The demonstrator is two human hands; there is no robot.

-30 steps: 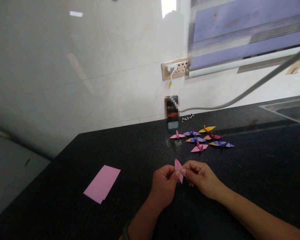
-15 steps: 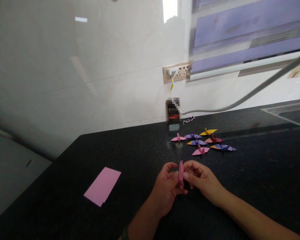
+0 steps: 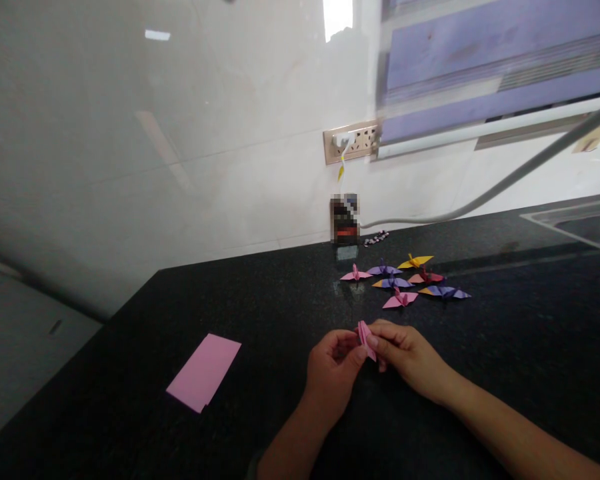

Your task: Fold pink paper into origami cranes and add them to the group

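Note:
A small piece of folded pink paper (image 3: pixel 365 339), narrow and layered, is held up above the dark countertop. My right hand (image 3: pixel 401 350) pinches it from the right, thumb on its near face. From the left, my left hand (image 3: pixel 334 363) has its thumb and fingers closed at the paper's lower left side; some of those fingertips are hidden behind it. Just beyond my hands, several folded paper cranes stand in a loose group, among them a pink crane (image 3: pixel 401 299), a yellow crane (image 3: pixel 416 262) and a purple crane (image 3: pixel 445 293).
Pink paper sheets (image 3: pixel 205 372) lie on the black countertop (image 3: pixel 130 347) to the left. Against the wall stands a blurred-out dark box (image 3: pixel 345 220), with a beaded string (image 3: pixel 377 238) beside it. A grey hose (image 3: pixel 505 183) crosses at the right, near a sink edge (image 3: pixel 570 233).
The folded pink paper has turned from upright to tilted, its top leaning left. My left hand's lower fingers have drawn in behind it, and the right thumb lies further over it.

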